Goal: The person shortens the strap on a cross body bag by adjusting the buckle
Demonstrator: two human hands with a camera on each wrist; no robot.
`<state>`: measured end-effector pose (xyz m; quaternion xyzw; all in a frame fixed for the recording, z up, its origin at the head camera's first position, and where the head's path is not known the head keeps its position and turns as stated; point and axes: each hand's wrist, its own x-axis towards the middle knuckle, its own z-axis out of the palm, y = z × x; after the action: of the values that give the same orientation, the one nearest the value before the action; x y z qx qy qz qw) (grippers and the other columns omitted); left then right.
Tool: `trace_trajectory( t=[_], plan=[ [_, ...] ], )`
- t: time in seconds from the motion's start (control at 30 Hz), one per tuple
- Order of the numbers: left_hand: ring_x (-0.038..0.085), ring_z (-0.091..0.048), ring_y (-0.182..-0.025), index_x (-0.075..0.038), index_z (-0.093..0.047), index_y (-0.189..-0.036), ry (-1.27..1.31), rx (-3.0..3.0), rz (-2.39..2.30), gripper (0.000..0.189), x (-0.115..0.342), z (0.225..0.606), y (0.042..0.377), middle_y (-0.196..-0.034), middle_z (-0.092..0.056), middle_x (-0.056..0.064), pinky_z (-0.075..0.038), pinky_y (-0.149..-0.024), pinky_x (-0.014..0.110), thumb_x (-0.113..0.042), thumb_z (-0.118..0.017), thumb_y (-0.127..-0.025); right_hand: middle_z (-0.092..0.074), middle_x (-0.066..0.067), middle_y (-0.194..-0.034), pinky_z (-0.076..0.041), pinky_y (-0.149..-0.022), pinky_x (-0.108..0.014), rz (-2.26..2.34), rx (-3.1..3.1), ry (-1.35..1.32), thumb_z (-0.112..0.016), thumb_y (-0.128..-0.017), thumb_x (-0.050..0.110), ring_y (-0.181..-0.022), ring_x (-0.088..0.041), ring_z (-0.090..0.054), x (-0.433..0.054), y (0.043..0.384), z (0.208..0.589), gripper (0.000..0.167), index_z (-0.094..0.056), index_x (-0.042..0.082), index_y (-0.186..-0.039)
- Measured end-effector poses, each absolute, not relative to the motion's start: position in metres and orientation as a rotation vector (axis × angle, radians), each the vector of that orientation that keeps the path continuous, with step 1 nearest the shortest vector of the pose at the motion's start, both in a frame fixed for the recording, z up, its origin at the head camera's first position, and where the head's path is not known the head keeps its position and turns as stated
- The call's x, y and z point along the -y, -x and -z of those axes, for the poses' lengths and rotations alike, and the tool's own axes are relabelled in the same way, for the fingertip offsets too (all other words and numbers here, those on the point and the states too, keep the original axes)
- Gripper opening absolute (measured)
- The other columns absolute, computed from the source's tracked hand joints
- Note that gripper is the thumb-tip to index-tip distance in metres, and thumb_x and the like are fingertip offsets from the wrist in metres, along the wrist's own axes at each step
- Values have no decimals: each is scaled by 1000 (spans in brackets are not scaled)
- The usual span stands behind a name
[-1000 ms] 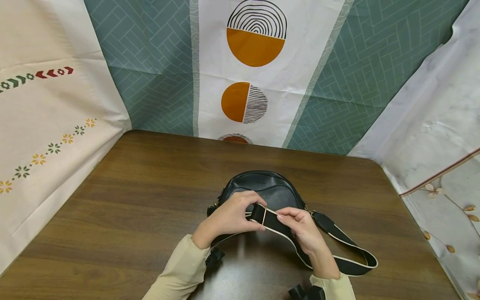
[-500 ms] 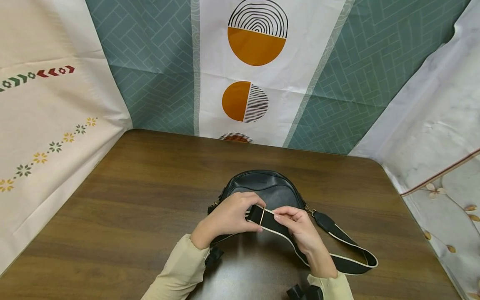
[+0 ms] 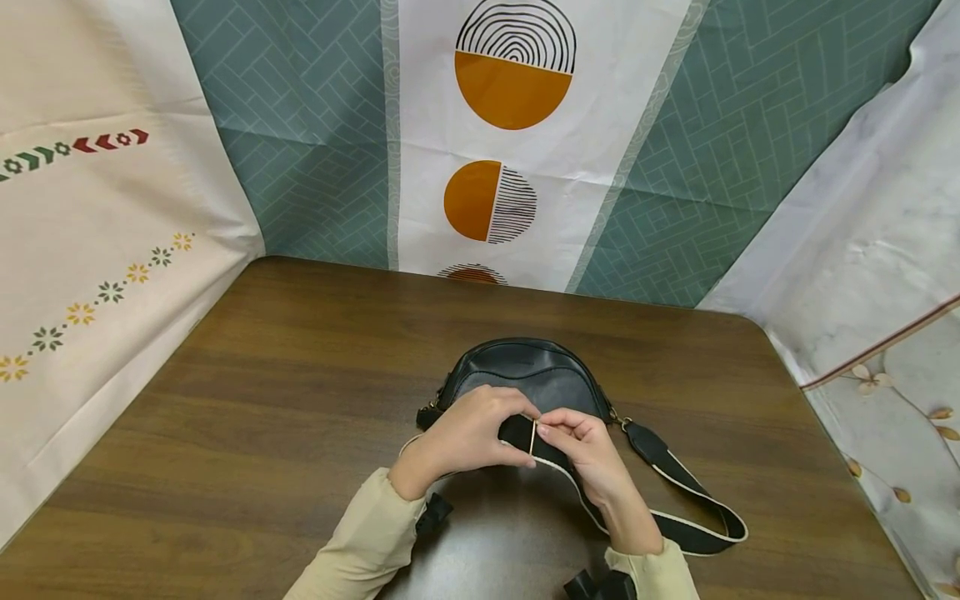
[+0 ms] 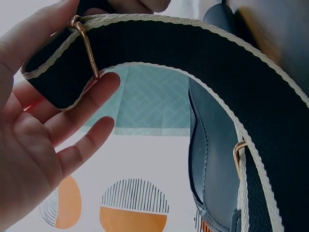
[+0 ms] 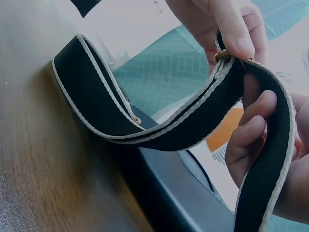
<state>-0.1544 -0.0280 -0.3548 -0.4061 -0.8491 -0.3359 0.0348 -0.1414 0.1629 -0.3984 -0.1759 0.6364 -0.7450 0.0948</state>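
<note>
A black handbag (image 3: 525, 367) with a curved top lies on the table behind both hands. Its wide black shoulder strap (image 3: 693, 487) has cream edges and loops out to the right. My left hand (image 3: 468, 429) holds a folded part of the strap at a thin gold slider buckle (image 3: 533, 436), thumb on one edge and fingers on the other, as the left wrist view shows. Close beside it, my right hand (image 3: 592, 454) pinches the strap right by the buckle. The fingertips of both hands nearly meet. The strap (image 5: 193, 125) hangs in curves in the right wrist view.
The brown wooden table (image 3: 300, 375) extends around the bag. Patterned cloth (image 3: 315, 150) hangs behind its far edge, with pale cloths at both sides. A second gold fitting (image 4: 239, 157) sits along the strap near the bag.
My right hand has shifted left, bringing its fingertips up to the buckle. My left hand and the buckle have moved slightly right over the last half second. The bag stays in place.
</note>
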Motion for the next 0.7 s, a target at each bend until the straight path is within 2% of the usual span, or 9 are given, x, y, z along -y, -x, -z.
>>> trace_trajectory(
  t=[0.17, 0.33, 0.7],
  plan=[
    [9, -57, -89, -8, -66, -100, 1265, 2603, 1066, 42, 29, 356, 156, -96, -63, -1, -43, -80, 22, -28, -79, -66, -64, 4, -78, -44, -67, -20, 2188, -1908, 474, -52, -86, -4, -74, -8, -56, -164, 142, 397, 28, -68, 19, -83],
    [12, -57, -90, -3, -66, -101, 1275, 2580, 1106, 43, 31, 357, 157, -98, -63, 2, -43, -80, 21, -25, -79, -66, -65, -1, -81, -48, -63, -22, 2161, -1901, 461, -52, -88, 0, -72, -12, -59, -172, 142, 395, 21, -68, 13, -85],
    [10, -56, -88, -3, -65, -103, 1249, 2582, 1166, 45, 32, 358, 158, -97, -62, 3, -44, -76, 19, -25, -79, -66, -66, -2, -80, -49, -62, -22, 2144, -1840, 522, -51, -86, -6, -70, -10, -61, -182, 142, 395, 24, -68, 12, -86]
  ],
)
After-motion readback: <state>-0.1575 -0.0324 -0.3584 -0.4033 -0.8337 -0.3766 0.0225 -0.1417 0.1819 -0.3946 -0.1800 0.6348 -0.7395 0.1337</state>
